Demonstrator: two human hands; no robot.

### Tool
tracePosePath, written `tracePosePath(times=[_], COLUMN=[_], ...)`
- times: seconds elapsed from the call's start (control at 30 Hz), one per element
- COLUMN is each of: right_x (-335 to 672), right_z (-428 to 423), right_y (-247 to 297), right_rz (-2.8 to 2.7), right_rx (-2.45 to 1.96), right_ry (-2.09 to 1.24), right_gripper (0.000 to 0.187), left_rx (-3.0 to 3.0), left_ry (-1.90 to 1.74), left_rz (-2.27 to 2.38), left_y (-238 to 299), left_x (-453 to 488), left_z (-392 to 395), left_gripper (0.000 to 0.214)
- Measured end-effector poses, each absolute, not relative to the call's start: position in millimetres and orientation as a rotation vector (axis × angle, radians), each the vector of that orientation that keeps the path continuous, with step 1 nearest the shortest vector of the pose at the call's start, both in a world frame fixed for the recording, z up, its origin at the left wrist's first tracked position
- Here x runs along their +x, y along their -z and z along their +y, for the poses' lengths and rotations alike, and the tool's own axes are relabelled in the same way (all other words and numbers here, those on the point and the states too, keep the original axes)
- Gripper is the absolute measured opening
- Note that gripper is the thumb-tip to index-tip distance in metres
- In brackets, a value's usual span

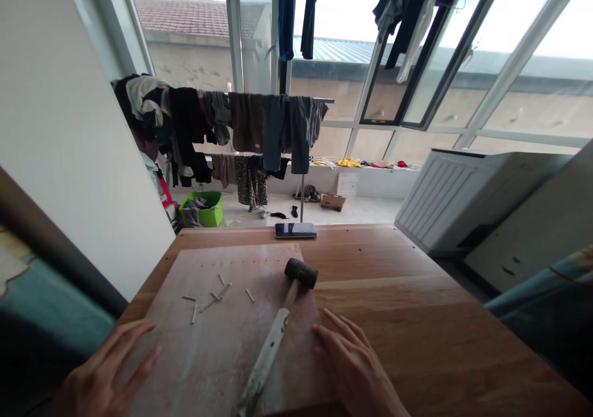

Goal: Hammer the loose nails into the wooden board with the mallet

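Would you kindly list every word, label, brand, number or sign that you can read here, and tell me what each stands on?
No text can be read.
White sheet by the low wall: faint marks, too blurred to read.
Yellow mark on the window frame: too small to tell whether it bears words.
Mallet, board and phone: no legible lettering.

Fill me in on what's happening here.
The person's left hand is at the left edge of a flat board on a wooden table, and the right hand is at its right edge. Neither hand grips a tool. A black-headed mallet lies on the board, with several loose nails scattered left of it. A phone lies near the table's far edge.
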State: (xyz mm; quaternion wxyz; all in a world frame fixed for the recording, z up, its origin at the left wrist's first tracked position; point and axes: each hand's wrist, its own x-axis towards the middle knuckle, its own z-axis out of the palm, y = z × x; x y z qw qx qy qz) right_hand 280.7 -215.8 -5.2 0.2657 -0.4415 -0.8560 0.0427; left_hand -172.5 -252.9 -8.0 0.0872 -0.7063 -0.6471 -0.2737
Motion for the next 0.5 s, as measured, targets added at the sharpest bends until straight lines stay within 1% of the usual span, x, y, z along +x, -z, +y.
tracePosePath(times=[0.1, 0.23, 0.33, 0.43, 0.5], right_x=[320.1, 371.0, 385.1, 376.0, 364.6], right_z=[-214.0, -214.1, -215.6, -215.5, -212.6], right_y=[15.8, 23.0, 21.0, 15.2, 9.4], right_rz=[-2.138, -1.980, -1.904, -1.863, -1.855], right_rx=[-1.362, -1.510, -1.554, -1.563, -1.586], right_ry=[-0.008, 0.084, 0.091, -0.062, -0.183], right_gripper=[0.025, 0.028, 0.031, 0.034, 0.036], left_rx=[-2.252, -2.381, -2.481, -2.666, -2.790], left_ry=[0.843, 0.762, 0.615, 0.466, 0.375], left_rz=[-1.748, -1.611, -1.482, -1.273, -1.209], left_y=[5.6, 9.4, 10.8, 7.6, 3.2], left_x=[-136.0, -86.3, -55.9, -26.3, -2.9], left_z=[-249.7, -233.7, -211.3, -181.7, -160.6], left_gripper=[0.035, 0.034, 0.046, 0.063, 0.065])
